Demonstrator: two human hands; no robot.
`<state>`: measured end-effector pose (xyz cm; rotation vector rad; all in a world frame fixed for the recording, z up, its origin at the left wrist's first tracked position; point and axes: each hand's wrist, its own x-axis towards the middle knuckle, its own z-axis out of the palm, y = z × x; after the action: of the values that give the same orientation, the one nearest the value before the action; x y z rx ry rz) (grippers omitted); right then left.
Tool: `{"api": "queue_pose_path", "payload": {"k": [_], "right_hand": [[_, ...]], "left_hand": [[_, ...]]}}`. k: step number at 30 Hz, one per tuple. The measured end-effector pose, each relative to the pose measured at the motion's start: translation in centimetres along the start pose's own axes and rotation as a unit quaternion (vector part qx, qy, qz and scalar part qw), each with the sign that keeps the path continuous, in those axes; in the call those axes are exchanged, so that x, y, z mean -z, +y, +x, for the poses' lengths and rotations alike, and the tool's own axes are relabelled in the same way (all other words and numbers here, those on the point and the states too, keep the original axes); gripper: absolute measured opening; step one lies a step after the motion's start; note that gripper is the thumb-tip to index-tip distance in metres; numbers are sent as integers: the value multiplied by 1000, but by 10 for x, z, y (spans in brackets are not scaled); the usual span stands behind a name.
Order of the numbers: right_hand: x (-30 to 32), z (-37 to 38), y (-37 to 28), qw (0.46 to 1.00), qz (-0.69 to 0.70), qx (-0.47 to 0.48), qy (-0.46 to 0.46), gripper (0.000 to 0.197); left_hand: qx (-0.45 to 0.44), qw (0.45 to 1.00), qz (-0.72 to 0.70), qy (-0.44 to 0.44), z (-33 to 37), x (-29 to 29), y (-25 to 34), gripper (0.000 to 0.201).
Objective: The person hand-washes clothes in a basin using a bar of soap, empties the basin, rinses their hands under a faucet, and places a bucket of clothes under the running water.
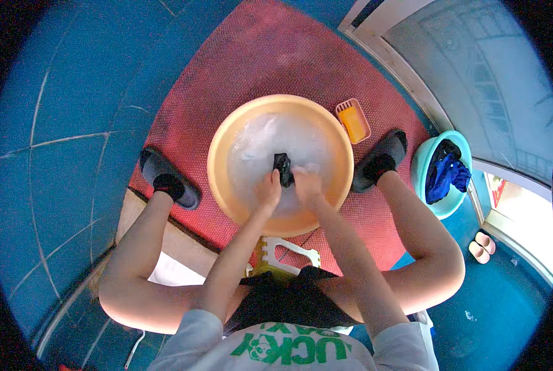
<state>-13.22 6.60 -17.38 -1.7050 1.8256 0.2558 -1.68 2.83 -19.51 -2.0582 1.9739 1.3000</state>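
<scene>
A small black wet cloth (281,166) is held over the cloudy, sudsy water of a large yellow basin (219,133). My left hand (268,190) is closed on its lower left edge, the thumb along the cloth. On the other side, my right hand (307,183) is curled closed against the cloth's right edge, with foam on its knuckles. The fingertips of the right hand are partly hidden. Whitish foam floats in the far part of the basin.
An orange bar of soap (352,123) lies in a pink dish (365,115) beyond the basin's right rim. A turquoise basin (420,162) with dark and blue clothes (446,176) stands at the right. The basin rests on a red mat (252,62); a white-and-yellow stool (298,248) is between my legs.
</scene>
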Motion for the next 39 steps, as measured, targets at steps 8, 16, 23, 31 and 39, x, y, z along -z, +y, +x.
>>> {"api": "queue_pose_path", "payload": {"k": [8, 16, 23, 31, 39], "right_hand": [[37, -17, -22, 992, 94, -49, -69, 22], [85, -56, -64, 996, 35, 65, 59, 21], [45, -73, -56, 988, 83, 60, 112, 21], [75, -71, -49, 909, 389, -69, 131, 32], [63, -71, -34, 903, 356, -8, 239, 26]], "left_hand": [[73, 916, -394, -33, -9, -3, -4, 40], [173, 534, -708, -429, -12, 48, 22, 49], [53, 591, -735, -328, -10, 59, 22, 41], [85, 620, -721, -299, -6, 69, 24, 36], [63, 597, -739, -306, -25, 83, 57, 36]]}}
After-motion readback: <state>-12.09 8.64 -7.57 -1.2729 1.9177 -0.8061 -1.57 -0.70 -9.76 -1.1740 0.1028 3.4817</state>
